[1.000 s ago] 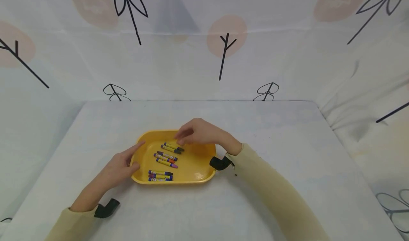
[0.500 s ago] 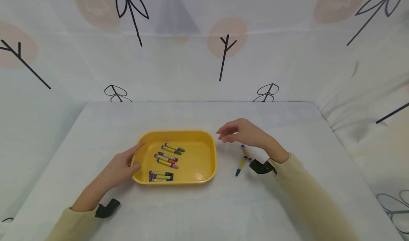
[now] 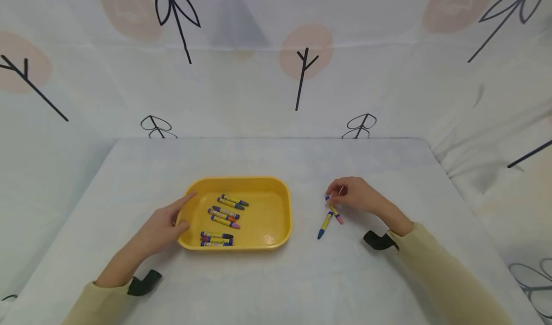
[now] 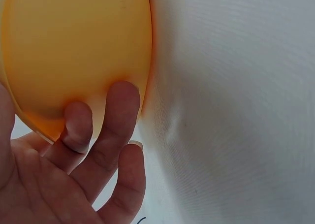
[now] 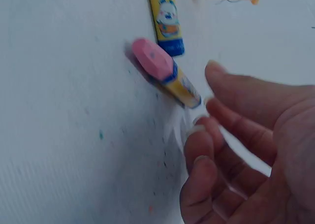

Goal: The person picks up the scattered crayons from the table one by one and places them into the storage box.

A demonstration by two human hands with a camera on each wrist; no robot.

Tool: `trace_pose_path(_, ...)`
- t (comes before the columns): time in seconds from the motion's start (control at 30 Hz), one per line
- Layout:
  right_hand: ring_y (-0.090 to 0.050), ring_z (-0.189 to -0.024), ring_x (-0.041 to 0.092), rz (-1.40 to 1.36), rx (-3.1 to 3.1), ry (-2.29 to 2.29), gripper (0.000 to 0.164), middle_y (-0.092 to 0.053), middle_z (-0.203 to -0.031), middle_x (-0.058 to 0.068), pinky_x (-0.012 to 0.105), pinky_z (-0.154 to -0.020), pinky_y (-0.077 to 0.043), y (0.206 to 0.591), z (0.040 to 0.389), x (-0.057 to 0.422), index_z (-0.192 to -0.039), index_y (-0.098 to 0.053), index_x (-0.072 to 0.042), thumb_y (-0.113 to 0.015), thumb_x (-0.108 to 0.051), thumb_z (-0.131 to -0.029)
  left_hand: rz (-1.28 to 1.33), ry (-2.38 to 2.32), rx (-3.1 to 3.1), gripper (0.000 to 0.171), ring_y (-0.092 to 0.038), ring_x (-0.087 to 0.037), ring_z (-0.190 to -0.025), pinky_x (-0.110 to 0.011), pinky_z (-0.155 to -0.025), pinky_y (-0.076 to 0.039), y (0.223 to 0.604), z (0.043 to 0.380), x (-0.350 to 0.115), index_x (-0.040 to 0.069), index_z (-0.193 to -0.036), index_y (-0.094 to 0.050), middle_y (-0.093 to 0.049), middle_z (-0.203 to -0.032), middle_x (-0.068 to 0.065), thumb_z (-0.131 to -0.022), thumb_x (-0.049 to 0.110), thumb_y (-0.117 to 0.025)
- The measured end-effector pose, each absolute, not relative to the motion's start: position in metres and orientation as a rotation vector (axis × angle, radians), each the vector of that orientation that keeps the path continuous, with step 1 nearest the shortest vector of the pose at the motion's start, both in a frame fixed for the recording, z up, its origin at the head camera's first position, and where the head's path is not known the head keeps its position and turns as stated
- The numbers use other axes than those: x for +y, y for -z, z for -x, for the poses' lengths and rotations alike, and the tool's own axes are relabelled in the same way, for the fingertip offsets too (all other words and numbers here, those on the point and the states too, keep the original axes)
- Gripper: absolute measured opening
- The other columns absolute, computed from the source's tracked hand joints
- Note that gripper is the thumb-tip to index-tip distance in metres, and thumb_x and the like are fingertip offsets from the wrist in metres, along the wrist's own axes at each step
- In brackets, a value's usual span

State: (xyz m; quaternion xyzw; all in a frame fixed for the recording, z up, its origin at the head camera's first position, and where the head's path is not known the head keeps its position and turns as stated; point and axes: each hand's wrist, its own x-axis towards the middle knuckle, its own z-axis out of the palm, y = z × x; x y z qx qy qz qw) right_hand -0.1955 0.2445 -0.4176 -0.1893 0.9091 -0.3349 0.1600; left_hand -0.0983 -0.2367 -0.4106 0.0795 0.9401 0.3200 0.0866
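At the left end of a yellow tray (image 3: 258,180), my left hand (image 3: 158,226) holds the rim and outer wall. In the left wrist view its bent fingers (image 4: 123,106) press on the wall of the tray (image 4: 78,42). Several crayons lie in the tray, among them an orange crayon (image 3: 222,214). On the table to the right, my right hand (image 3: 355,194) is at the back end of a pink crayon (image 3: 336,213). In the right wrist view the thumb and fingers are apart around that crayon's end (image 5: 184,88). A blue crayon (image 3: 325,225) lies next to it.
The white-covered table (image 3: 276,286) carries the tray left of the middle. A patterned cloth (image 3: 254,85) hangs behind it and at both sides. Black wrist mounts (image 3: 144,283) stick out at both sleeves.
My right hand has moved from over the tray to the right, then down to the pink crayon. The two crayons on the table have come into view. The left hand stays at the tray.
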Motion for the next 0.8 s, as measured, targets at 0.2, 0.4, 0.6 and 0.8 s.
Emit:
trace_pose_path(0.2,-0.053,-0.072,0.019,0.434,2.64,0.866,0.022,-0.059,-0.082,0.002,0.033,-0.064,-0.043,0.418,0.193,0.232,-0.098,-0.064,-0.008,-0.078,-0.018,-0.083,-0.206,-0.956,2.789,0.071,-0.049,-0.019,-0.072,-0.031,-0.061,-0.042,0.41,0.098,-0.237,0.01,-0.155,-0.036,-0.053,-0.125,-0.02,-0.087,0.007,-0.058)
trace_pose_path(0.4,-0.055,-0.074,0.021,0.35,2.653,0.768,0.023,-0.063,-0.091,0.006,0.033,-0.065,-0.045,0.409,0.195,0.229,-0.105,-0.064,-0.006,-0.072,-0.015,-0.085,-0.208,-0.968,2.786,0.072,-0.046,-0.018,-0.067,-0.03,-0.058,-0.042,0.413,0.099,-0.238,0.01,-0.155,-0.036,-0.053,-0.123,-0.02,-0.086,0.007,-0.058)
trace_pose_path(0.6,-0.058,-0.075,0.02,0.32,2.588,0.831,0.031,-0.065,-0.094,0.006,0.034,-0.067,-0.046,0.397,0.193,0.236,-0.114,-0.067,-0.004,-0.064,-0.01,-0.084,-0.22,-0.993,2.781,0.072,-0.047,-0.017,-0.067,-0.029,-0.057,-0.042,0.412,0.098,-0.238,0.009,-0.154,-0.036,-0.053,-0.124,-0.02,-0.086,0.006,-0.058)
trace_pose_path(0.8,-0.062,-0.082,0.022,0.306,2.475,0.951,0.039,-0.064,-0.098,0.008,0.036,-0.074,-0.052,0.382,0.191,0.245,-0.122,-0.068,-0.002,-0.057,-0.007,-0.084,-0.211,-0.986,2.78,0.071,-0.05,-0.018,-0.072,-0.029,-0.06,-0.044,0.41,0.097,-0.237,0.009,-0.154,-0.036,-0.053,-0.128,-0.021,-0.087,0.006,-0.059)
